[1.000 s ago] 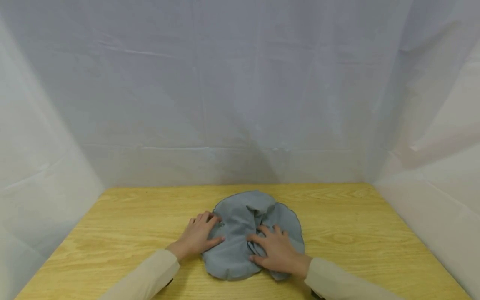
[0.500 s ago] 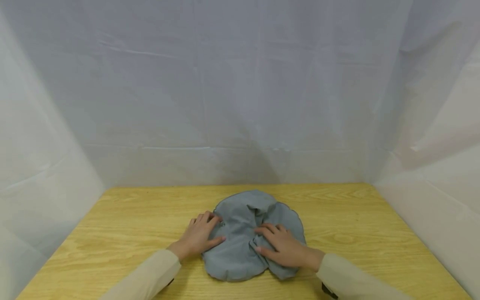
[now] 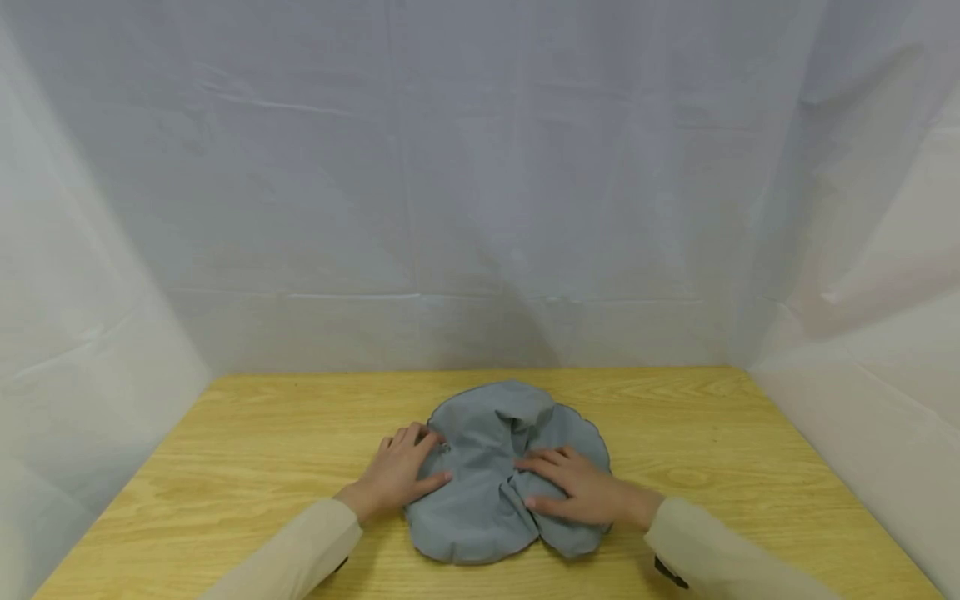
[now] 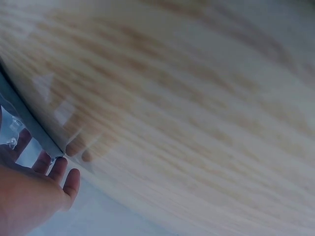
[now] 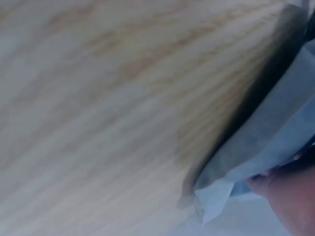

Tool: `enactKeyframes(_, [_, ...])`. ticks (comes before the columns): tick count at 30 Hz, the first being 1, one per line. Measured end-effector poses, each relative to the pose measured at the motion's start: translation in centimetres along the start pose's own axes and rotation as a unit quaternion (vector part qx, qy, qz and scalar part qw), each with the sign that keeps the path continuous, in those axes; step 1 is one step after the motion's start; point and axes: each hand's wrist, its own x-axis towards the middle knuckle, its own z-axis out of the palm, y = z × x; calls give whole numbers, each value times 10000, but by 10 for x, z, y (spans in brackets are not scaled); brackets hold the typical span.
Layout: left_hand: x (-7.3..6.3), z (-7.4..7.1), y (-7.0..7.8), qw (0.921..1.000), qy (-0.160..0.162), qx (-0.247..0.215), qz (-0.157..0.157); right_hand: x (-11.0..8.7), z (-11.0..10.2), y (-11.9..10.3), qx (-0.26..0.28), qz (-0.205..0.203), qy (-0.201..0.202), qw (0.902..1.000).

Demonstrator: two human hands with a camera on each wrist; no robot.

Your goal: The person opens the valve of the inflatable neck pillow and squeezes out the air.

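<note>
A soft grey inflatable neck pillow [image 3: 476, 508], thin-seamed and wrinkled, lies on the wooden table in the head view. Its two lobes meet at a puckered crease, with a notch at the near edge. My left hand [image 3: 393, 473] rests on the left edge, fingers spread and thumb on the fabric. Close to those fingers, a clear plastic valve [image 4: 15, 132] shows in the left wrist view. Across the right lobe lies my right hand [image 3: 579, 490], fingers extended toward the crease. The right wrist view shows the pillow's raised side [image 5: 261, 142] beside that hand, whose fingertips are mostly hidden.
The yellow wood-grain table [image 3: 262, 450] extends on both sides of the pillow. A pale sheet [image 3: 480, 208] hangs behind its far edge, and more sheeting [image 3: 885, 350] closes in the sides.
My right hand has slid to the right over the right lobe, drawing its folded fabric outward and smoothing it. My left hand has stayed in place on the left edge.
</note>
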Motion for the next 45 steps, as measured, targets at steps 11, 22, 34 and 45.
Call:
enactKeyframes(11, [1, 1, -2, 10000, 4, 31, 46, 1, 4, 1, -739, 637, 1009, 9901])
enactKeyframes(22, [2, 2, -1, 9999, -104, -7, -42, -5, 7, 7, -927, 1112, 1553, 9772])
enactKeyframes(34, [3, 4, 0, 9999, -99, 114, -53, -12, 10, 14, -871, 1558, 1296, 9754])
enactKeyframes(45, [2, 3, 0, 9999, -5, 128, 16, -12, 8, 12, -876, 1613, 1344, 9738])
